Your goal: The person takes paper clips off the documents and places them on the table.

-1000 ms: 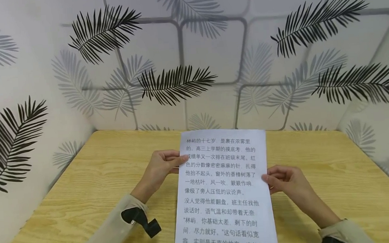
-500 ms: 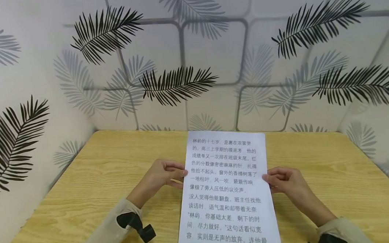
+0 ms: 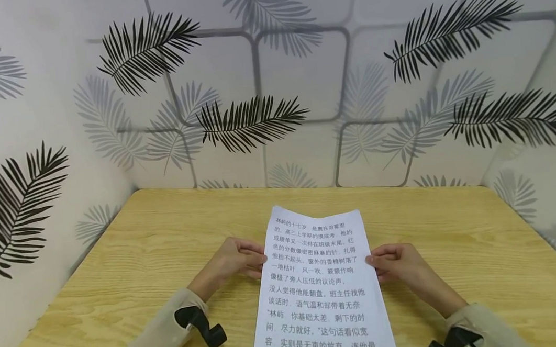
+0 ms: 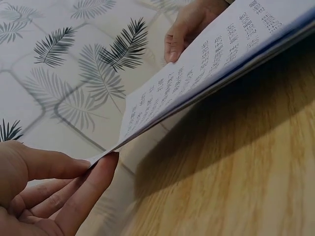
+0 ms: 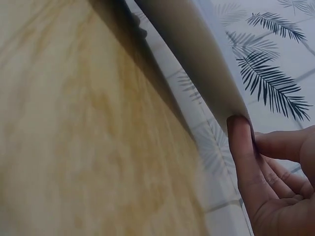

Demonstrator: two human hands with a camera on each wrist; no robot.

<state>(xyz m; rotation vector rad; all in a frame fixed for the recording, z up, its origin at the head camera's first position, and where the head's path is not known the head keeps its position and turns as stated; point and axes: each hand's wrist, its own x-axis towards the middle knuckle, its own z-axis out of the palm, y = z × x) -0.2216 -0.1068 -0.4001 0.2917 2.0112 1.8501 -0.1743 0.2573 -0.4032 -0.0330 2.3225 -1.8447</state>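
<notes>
A white sheet of paper printed with black Chinese text is held up above the table, its top edge sagging in the middle and its lower end cut off by the head view. At its left edge my left hand pinches it between thumb and fingers. My right hand pinches the opposite edge at about the same height. In the left wrist view the paper stands clear of the wood and casts a shadow. From the right wrist, the underside of the paper shows, with a finger beneath it and the thumb on the other face.
A wooden table spreads under the hands. Behind and beside it rise pale walls patterned with dark and grey leaves. Black straps with small mounts sit on both sleeves.
The paper's top edge has come lower and nearer and now sags. My left hand has slid down the left edge; my right hand has moved slightly left and down.
</notes>
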